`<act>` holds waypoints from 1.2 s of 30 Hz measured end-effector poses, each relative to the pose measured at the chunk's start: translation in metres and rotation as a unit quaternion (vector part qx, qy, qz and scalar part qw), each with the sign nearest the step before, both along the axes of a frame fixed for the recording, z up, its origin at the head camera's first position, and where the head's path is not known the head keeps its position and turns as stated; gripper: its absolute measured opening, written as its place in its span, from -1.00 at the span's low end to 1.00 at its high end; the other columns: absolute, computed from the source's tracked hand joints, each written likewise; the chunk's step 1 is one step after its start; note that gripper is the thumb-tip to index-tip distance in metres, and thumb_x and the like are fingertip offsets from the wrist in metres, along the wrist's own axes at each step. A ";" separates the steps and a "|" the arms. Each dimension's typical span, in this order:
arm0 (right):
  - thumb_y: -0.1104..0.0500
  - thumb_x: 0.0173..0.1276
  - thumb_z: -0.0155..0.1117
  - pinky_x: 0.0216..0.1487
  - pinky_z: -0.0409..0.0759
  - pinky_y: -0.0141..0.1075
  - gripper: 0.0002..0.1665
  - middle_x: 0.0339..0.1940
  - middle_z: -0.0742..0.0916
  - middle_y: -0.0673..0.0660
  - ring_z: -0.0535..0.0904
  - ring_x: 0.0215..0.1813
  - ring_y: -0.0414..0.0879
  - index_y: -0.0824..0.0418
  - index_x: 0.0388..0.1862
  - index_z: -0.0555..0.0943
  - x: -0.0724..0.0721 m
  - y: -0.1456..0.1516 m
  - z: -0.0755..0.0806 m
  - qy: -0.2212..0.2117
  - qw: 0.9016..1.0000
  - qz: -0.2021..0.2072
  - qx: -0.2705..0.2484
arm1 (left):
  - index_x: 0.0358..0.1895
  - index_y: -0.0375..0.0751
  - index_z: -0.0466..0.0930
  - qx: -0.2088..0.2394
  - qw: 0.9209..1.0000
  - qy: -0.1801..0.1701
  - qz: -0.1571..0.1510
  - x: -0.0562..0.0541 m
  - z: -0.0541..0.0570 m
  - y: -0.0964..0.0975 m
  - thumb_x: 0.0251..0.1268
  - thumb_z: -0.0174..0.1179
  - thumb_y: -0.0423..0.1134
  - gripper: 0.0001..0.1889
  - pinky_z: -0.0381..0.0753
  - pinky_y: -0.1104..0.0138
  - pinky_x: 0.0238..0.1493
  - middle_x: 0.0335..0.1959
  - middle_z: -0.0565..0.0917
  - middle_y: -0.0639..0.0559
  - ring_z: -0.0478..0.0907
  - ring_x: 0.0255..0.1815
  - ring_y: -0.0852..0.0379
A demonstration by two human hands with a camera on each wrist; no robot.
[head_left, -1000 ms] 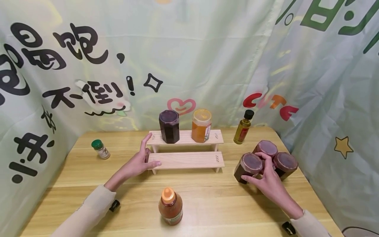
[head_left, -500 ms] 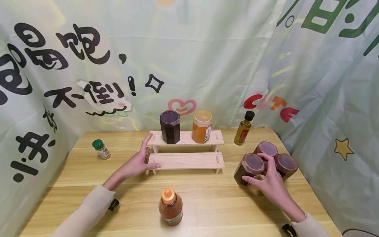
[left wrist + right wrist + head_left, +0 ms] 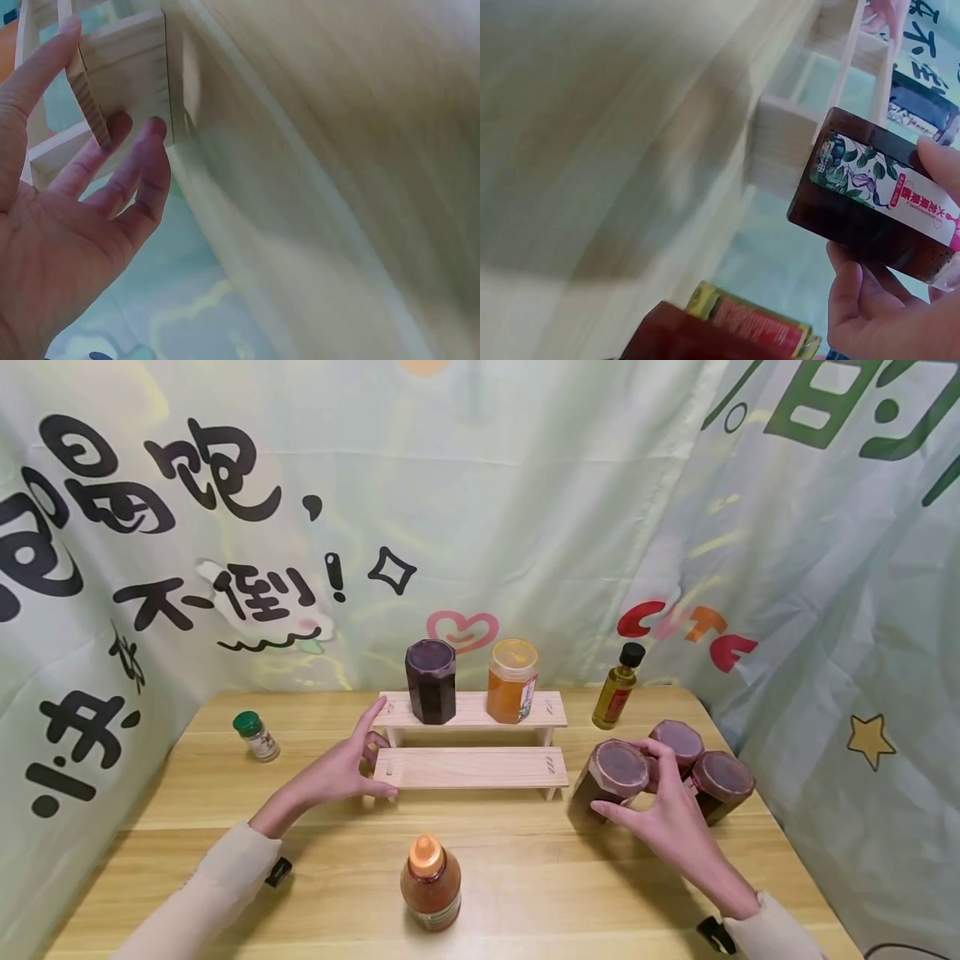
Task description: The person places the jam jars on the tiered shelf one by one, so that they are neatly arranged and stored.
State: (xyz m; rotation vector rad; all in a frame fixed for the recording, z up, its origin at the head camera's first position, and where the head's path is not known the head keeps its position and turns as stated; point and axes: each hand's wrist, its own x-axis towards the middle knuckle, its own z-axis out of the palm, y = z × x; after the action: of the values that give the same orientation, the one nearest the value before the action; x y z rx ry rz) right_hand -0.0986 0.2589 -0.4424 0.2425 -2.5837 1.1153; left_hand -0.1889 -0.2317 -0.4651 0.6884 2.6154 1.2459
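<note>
My right hand point(image 3: 671, 818) grips a dark jam jar point(image 3: 609, 785) between thumb and fingers. In the right wrist view the jar point(image 3: 877, 195) is held clear of the table, its label of leaves and pink characters showing. Two similar dark jars point(image 3: 722, 785) stand just behind that hand. My left hand point(image 3: 337, 768) is spread at the left end of a two-step wooden rack point(image 3: 472, 768), thumb at the lower step's front corner and index finger by the upper step. In the left wrist view its fingers point(image 3: 154, 165) are loosely bent beside the rack's end.
On the upper step stand a dark jar point(image 3: 431, 685) and an orange jar point(image 3: 512, 685). A small oil bottle point(image 3: 617, 693) is right of the rack. A green-capped shaker point(image 3: 257, 739) stands far left. An orange-capped sauce bottle point(image 3: 432, 889) is in front. Printed cloth surrounds the table.
My right hand has lifted the jar and carried it slightly left, away from the other two. My left hand has shifted a little left, its thumb drawing back to the lower step's corner.
</note>
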 end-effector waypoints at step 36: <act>0.18 0.07 0.88 0.05 0.67 0.05 0.21 0.10 0.77 0.09 0.70 0.01 -0.06 0.03 0.60 0.33 -0.032 -0.098 0.019 0.002 0.985 0.143 -0.099 | 0.81 0.03 -0.52 -0.053 0.998 0.012 -0.008 -0.003 0.000 -0.002 0.02 0.79 -0.18 0.61 0.68 0.16 -0.17 0.14 0.74 -0.14 0.68 -0.31 0.10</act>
State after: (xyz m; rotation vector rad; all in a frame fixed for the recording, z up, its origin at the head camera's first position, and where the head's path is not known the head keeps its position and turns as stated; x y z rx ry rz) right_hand -0.1304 0.1605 -0.4235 0.5806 -2.4652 1.4576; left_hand -0.1921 -0.2337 -0.4651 0.7068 2.6674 1.0913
